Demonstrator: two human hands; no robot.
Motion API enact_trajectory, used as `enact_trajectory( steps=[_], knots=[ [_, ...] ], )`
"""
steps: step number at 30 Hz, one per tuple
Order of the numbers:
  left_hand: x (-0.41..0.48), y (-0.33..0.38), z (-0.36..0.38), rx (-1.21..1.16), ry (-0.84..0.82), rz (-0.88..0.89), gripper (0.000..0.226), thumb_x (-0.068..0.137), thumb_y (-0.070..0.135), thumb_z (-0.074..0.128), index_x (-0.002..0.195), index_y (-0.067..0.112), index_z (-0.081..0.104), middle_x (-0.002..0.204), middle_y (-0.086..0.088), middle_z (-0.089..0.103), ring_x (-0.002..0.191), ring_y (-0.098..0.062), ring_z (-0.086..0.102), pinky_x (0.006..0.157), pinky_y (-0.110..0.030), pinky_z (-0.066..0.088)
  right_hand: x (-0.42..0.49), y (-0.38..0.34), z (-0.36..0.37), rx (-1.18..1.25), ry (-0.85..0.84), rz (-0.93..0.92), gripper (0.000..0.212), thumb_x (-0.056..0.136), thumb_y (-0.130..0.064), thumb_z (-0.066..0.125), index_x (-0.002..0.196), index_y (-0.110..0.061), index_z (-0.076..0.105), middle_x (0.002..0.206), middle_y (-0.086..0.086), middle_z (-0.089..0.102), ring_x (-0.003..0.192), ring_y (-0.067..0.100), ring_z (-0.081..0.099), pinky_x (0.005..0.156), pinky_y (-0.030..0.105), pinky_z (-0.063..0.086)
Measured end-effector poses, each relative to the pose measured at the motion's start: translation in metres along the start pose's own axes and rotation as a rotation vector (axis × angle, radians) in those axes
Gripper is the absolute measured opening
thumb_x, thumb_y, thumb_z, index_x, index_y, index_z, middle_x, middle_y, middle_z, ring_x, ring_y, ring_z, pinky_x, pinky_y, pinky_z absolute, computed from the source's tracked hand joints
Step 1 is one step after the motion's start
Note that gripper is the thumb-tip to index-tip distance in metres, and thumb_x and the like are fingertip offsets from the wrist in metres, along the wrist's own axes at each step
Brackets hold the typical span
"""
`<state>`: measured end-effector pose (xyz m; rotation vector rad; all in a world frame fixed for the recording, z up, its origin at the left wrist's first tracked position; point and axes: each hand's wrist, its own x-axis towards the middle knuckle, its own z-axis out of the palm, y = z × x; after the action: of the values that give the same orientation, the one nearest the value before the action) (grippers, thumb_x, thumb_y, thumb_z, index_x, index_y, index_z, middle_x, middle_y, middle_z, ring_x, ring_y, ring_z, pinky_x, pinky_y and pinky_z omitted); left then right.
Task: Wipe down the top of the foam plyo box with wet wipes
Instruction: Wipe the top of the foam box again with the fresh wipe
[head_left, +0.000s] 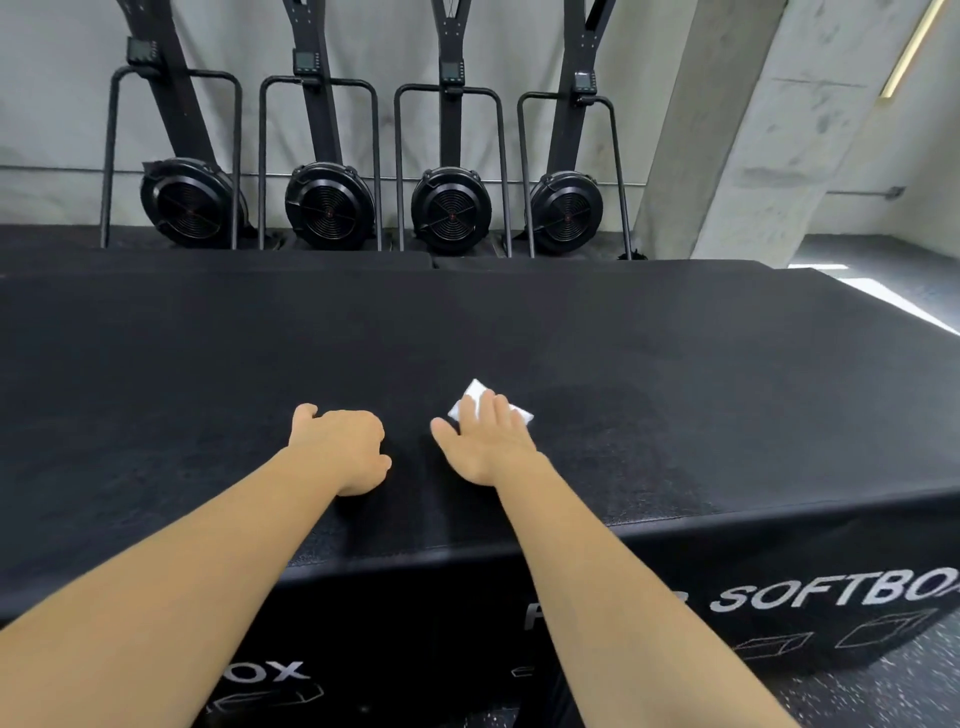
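White wet wipe (474, 391) lies under flat fingers of the right hand (488, 447) on the plyo box (208, 364); left hand (340, 449) rests fisted beside; one wipe, four fan machines (451, 210) behind

The one view is worn on the person's head, standing at the near long edge of the plyo box (208, 364), facing forward and tilted down. It is close: the box top fills the middle band, and the lettered front face falls away below. The left forearm (171, 566) and right forearm (613, 582) reach in from the bottom. The wide lens bows straight edges. The row of machines (452, 208) and the wall (52, 78) lie farther off, at the top.
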<state>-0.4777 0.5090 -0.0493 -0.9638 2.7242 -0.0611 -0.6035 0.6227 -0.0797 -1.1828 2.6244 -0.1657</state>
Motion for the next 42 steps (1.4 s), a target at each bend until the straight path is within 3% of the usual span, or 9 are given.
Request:
enact_trajectory(
  steps=[4,7,11,14,17,24,32,38,42],
  knots=[
    [0.000,0.003,0.000,0.009,-0.001,-0.010,0.018,0.097,0.036,0.042,0.089,0.026,0.054,0.099,0.008,0.063,0.103,-0.016,0.057,0.114,-0.042,0.012,0.006,0.000,-0.001,0.037,-0.043,-0.102,0.060,0.104,-0.048,0.017,0.157,-0.019,0.013,0.164,0.005,0.003,0.150,0.024,-0.001,0.121,0.041,0.006],
    [0.002,0.002,0.001,0.022,-0.010,-0.014,0.019,0.098,0.036,0.041,0.090,0.025,0.054,0.100,0.007,0.064,0.103,-0.017,0.057,0.114,-0.043,0.011,0.019,0.023,-0.007,0.035,-0.031,-0.106,0.052,0.104,-0.042,0.019,0.151,-0.022,0.024,0.158,0.006,0.016,0.144,0.025,0.015,0.118,0.042,0.018],
    [0.003,0.002,0.003,0.036,-0.012,-0.016,0.018,0.099,0.037,0.040,0.090,0.025,0.050,0.098,0.008,0.063,0.104,-0.017,0.057,0.115,-0.043,0.010,0.039,0.068,-0.021,0.002,0.019,0.016,0.051,0.102,-0.036,0.020,0.146,-0.015,0.034,0.152,0.012,0.025,0.135,0.031,0.027,0.112,0.046,0.028],
    [0.004,0.000,0.005,0.053,-0.018,-0.003,0.019,0.099,0.040,0.038,0.100,0.026,0.052,0.109,0.009,0.061,0.111,-0.017,0.055,0.115,-0.043,0.010,0.046,0.104,-0.032,0.020,-0.006,0.122,0.057,0.106,-0.041,0.022,0.156,-0.015,0.020,0.162,0.016,0.012,0.147,0.035,0.014,0.118,0.048,0.014],
    [0.005,-0.001,0.005,0.041,-0.016,-0.004,0.024,0.099,0.040,0.038,0.109,0.027,0.055,0.114,0.010,0.061,0.113,-0.015,0.055,0.115,-0.043,0.008,0.048,0.137,-0.041,-0.019,0.050,0.193,0.049,0.102,-0.032,0.021,0.146,-0.013,0.033,0.146,0.014,0.031,0.131,0.032,0.030,0.111,0.045,0.028],
    [0.007,0.001,-0.001,0.018,0.011,-0.034,0.021,0.096,0.042,0.043,0.098,0.028,0.058,0.096,0.010,0.066,0.101,-0.013,0.059,0.115,-0.043,0.011,0.041,0.152,-0.049,0.053,0.030,0.308,0.057,0.101,-0.044,0.020,0.152,-0.018,0.024,0.155,0.009,0.023,0.141,0.027,0.020,0.115,0.046,0.021],
    [0.038,0.043,-0.013,-0.072,0.158,-0.036,0.044,0.100,0.050,0.028,0.128,0.026,0.052,0.115,0.006,0.059,0.115,-0.017,0.051,0.112,-0.041,0.019,0.025,0.083,-0.023,-0.002,0.042,0.099,0.065,0.102,-0.051,0.021,0.153,-0.011,0.022,0.151,0.010,0.026,0.138,0.026,0.022,0.117,0.041,0.019],
    [0.073,0.068,-0.013,-0.157,0.236,-0.077,0.034,0.100,0.040,0.024,0.114,0.019,0.047,0.103,0.005,0.049,0.108,-0.016,0.048,0.097,-0.036,0.031,0.039,0.044,-0.011,-0.006,-0.045,-0.082,0.062,0.105,-0.046,0.019,0.158,-0.016,0.009,0.164,0.008,0.002,0.150,0.025,0.000,0.123,0.042,0.006],
    [0.094,0.064,-0.009,-0.192,0.268,-0.137,0.047,0.101,0.044,0.020,0.136,0.018,0.037,0.120,0.001,0.049,0.119,-0.018,0.044,0.103,-0.038,0.030,0.052,0.052,-0.011,-0.019,-0.068,-0.139,0.060,0.106,-0.046,0.015,0.159,-0.023,0.000,0.166,0.004,-0.010,0.152,0.021,-0.011,0.124,0.039,-0.001]
  ],
)
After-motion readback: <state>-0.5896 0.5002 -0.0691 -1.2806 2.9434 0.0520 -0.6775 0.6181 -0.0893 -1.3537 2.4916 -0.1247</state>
